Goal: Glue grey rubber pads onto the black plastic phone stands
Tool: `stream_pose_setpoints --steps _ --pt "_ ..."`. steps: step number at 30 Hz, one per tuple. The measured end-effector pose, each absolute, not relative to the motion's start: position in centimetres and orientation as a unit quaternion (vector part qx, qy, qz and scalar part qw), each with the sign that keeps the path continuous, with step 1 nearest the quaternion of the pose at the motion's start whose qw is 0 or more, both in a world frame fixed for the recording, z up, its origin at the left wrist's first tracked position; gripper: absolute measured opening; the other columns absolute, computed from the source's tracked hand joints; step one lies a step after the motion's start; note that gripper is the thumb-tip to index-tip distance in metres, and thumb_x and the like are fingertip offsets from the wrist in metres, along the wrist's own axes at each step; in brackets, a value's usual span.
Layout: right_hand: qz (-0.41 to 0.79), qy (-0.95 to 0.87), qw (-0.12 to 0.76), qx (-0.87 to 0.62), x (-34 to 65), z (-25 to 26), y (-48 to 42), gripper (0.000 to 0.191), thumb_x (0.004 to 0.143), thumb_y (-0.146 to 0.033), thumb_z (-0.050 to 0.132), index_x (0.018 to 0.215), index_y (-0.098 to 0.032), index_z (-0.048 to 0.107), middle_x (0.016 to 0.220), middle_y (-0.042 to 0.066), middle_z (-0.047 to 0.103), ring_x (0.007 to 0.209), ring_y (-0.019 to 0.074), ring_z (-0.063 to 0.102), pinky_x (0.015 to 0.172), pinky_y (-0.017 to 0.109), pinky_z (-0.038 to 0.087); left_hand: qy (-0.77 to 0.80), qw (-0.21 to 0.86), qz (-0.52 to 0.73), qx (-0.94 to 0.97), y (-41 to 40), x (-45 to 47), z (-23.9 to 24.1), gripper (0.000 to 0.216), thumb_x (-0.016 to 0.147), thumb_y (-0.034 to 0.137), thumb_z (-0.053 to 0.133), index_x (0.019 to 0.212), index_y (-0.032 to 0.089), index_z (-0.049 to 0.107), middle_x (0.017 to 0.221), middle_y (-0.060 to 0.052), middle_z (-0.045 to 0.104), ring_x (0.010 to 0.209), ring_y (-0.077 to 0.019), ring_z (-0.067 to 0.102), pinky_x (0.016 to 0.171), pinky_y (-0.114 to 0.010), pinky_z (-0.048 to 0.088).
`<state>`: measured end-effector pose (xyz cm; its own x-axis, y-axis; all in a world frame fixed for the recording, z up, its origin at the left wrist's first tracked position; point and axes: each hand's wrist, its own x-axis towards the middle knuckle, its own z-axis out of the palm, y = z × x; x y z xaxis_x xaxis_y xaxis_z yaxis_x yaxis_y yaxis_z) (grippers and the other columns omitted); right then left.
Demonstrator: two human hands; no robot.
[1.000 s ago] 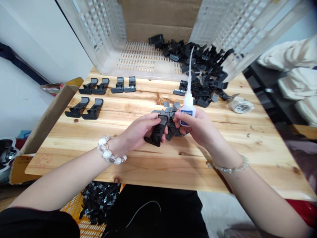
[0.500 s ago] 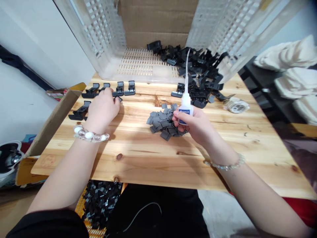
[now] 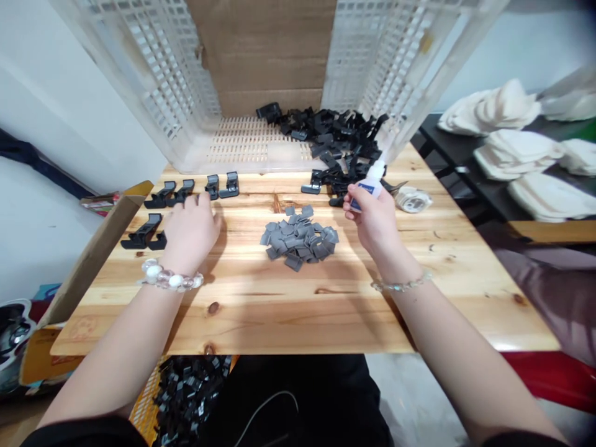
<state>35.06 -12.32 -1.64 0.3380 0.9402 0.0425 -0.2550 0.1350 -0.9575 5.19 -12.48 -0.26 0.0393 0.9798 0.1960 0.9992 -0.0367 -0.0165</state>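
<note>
Right hand (image 3: 376,217) gripping bottle (image 3: 371,184), grey pieces (image 3: 300,237), crate (image 3: 233,162) beyond

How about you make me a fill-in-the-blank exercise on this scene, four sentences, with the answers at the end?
1. The hand that holds the bottle is the ____ one.
2. The left hand is beside parts coloured ____.
3. On the table, going from left to right, the grey pile lies ____ the two hands.
4. The bracelet with large white beads is on the ____ wrist.

Missing words: right; black; between; left.
</note>
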Motion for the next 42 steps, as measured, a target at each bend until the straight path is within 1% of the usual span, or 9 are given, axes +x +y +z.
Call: stream_pose_setpoints --steps 7,10,15,22,27,30,32,36,42 --pt "0.395 -0.286 0.725 -0.487 36.2 -3.9 -10.4 0.02 0.073 -0.024 0.068 0.074 -0.02 0.049 0.057 -0.006 0.053 0.046 0.0053 0.046 0.037 0.015 0.031 -0.53 -0.05 -0.137 -0.836 -9.5 13.4 -0.2 0.034 0.095 0.033 0.04 0.116 0.016 0.059 0.116 -0.012 0.067 0.11 -0.0292 0.06 0.093 -0.039 0.045" --pt "0.396 -0.285 0.728 -0.482 36.3 -4.4 -10.1 0.021 0.073 -0.027 0.068 0.076 -0.02 0.049 0.057 -0.006 0.054 0.045 0.0055 0.046 0.037 0.015 0.031 -0.519 -0.067 -0.147 -0.839 -5.9 17.5 -0.7 0.035 0.093 0.034 0.045 0.121 0.016 0.055 0.121 -0.013 0.065 0.111 -0.0265 0.06 0.094 -0.036 0.045" --pt "0.408 -0.306 0.713 -0.48 36.3 -4.6 -10.0 0.025 0.072 -0.034 0.066 0.08 -0.022 0.047 0.06 -0.007 0.053 0.045 0.0061 0.046 0.036 0.016 0.031 -0.535 -0.089 -0.14 -0.828 -1.3 22.8 -1.7 0.045 0.085 0.036 0.06 0.119 0.007 0.051 0.113 -0.023 0.066 0.108 -0.0326 0.063 0.088 -0.038 0.046" --pt "0.452 -0.421 0.607 -0.501 35.1 -5.0 -10.4 0.026 0.063 -0.025 0.071 0.077 -0.021 0.049 0.063 -0.005 0.055 0.056 0.0105 0.052 0.046 0.021 0.041 -0.547 -0.152 -0.151 -0.809 -1.3 21.2 -1.3 0.052 0.079 0.023 0.062 0.125 0.007 0.046 0.098 -0.019 0.069 0.087 -0.0284 0.066 0.077 -0.035 0.047" --pt "0.472 -0.488 0.514 -0.524 34.9 -5.2 -10.9 0.024 0.059 -0.014 0.071 0.075 -0.02 0.053 0.072 -0.003 0.061 0.069 0.0143 0.057 0.064 0.026 0.047 -0.555 -0.199 -0.225 -0.776 -4.3 15.5 0.7 0.035 0.089 0.023 0.044 0.12 0.011 0.054 0.091 -0.012 0.068 0.084 -0.0241 0.064 0.081 -0.035 0.047" --pt "0.501 -0.516 0.452 -0.527 35.0 -4.6 -11.3 0.027 0.054 -0.006 0.07 0.075 -0.018 0.055 0.071 -0.002 0.062 0.068 0.0149 0.057 0.067 0.028 0.046 -0.547 -0.273 -0.24 -0.754 -7.0 12.3 1.3 0.036 0.093 0.03 0.037 0.107 0.01 0.064 0.079 -0.009 0.068 0.072 -0.0202 0.064 0.072 -0.032 0.05" --pt "0.509 -0.529 0.423 -0.53 35.0 -4.0 -11.6 0.028 0.053 -0.003 0.069 0.073 -0.017 0.056 0.069 -0.002 0.061 0.065 0.0142 0.055 0.066 0.028 0.045 -0.53 -0.362 -0.262 -0.72 -8.9 10.9 1.3 0.036 0.093 0.034 0.043 0.108 0.011 0.066 0.08 -0.008 0.07 0.071 -0.0174 0.065 0.069 -0.028 0.051" --pt "0.501 -0.551 0.391 -0.541 34.9 -3.2 -12.1 0.027 0.055 -0.003 0.067 0.074 -0.018 0.054 0.067 -0.004 0.058 0.063 0.0125 0.052 0.063 0.026 0.042 -0.479 -0.64 -0.338 -0.497 -12.0 10.3 0.9 0.026 0.083 0.017 0.059 0.106 0.009 0.069 0.088 -0.01 0.073 0.071 -0.0137 0.067 0.072 -0.026 0.054" --pt "0.485 -0.598 0.323 -0.551 35.2 -2.4 -12.7 0.029 0.057 -0.012 0.071 0.079 -0.018 0.053 0.073 -0.002 0.059 0.068 0.0135 0.053 0.066 0.027 0.043 -0.423 -0.743 -0.347 -0.385 -13.6 11.3 0.0 0.023 0.076 0.004 0.056 0.09 0.008 0.074 0.1 -0.013 0.072 0.08 -0.0183 0.069 0.072 -0.029 0.059"
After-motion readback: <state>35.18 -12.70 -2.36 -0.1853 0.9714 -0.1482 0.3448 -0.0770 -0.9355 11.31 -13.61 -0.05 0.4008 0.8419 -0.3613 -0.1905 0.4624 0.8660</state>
